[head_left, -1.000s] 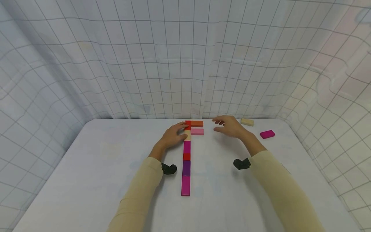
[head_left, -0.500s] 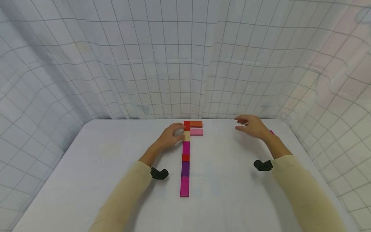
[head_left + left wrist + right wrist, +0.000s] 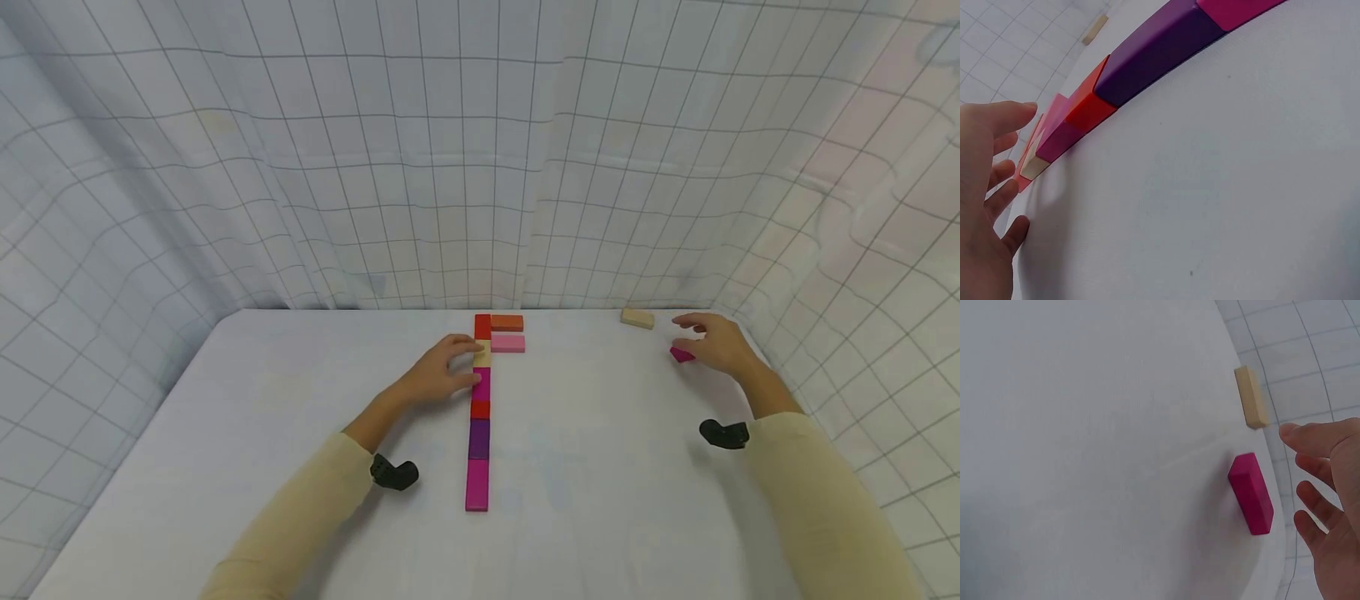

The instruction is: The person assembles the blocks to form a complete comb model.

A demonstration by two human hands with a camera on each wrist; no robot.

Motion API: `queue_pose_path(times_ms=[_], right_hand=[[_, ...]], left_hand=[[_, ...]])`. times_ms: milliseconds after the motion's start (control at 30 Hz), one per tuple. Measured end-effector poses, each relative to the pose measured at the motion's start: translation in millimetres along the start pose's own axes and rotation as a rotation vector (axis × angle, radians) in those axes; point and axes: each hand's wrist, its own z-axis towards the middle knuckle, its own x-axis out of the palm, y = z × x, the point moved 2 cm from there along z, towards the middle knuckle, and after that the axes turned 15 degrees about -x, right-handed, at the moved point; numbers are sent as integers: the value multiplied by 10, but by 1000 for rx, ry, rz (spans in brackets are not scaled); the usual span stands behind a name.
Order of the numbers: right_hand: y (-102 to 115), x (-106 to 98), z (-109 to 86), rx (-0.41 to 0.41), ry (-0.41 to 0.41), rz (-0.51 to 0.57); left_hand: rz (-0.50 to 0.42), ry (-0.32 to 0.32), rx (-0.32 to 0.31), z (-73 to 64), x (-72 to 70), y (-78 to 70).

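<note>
A line of coloured blocks runs toward the person: a red block (image 3: pixel 483 326), a cream block (image 3: pixel 485 359), a magenta block (image 3: pixel 481 392), a smaller red block (image 3: pixel 480 410), a purple block (image 3: pixel 479 439) and another magenta block (image 3: pixel 477 486). Over the cream and upper magenta blocks, my left hand (image 3: pixel 437 372) hovers with relaxed, spread fingers and grips nothing. At the far right my right hand (image 3: pixel 714 342) is over a loose magenta block (image 3: pixel 1250 494), partly hiding it in the head view. In the right wrist view the fingers are loosely bent and apart from that block.
An orange block (image 3: pixel 507 323) and a pink block (image 3: pixel 509 344) extend rightward from the top of the line. A loose cream block (image 3: pixel 637 318) lies near the back edge of the white table (image 3: pixel 600 500). Gridded curtains (image 3: pixel 450 167) enclose the back and sides.
My right hand has travelled right, past the loose cream block, to the loose magenta block. My left hand has drawn back slightly toward the person along the line. The blocks stay put.
</note>
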Motion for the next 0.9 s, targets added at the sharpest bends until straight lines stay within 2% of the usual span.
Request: queue_pose_path(times_ms=[167,267,433,600,700,900], right_hand=[[-192,2,-116,47,24,1],[-289,29,-157,68,65,6],[-411,105,-187,36,83,-25],[-431,126,-194,-20,30,-82],[-404,126,-185,-7,35,-75],[-329,100,-189,31,70,-49]], left_hand=[[39,17,-10,-40,-1,5],[48,22,7,-61,9,12],[69,20,41,-85,31,15],[75,16,30,-106,34,6],[76,20,24,-122,30,12],[57,28,60,-128,26,27]])
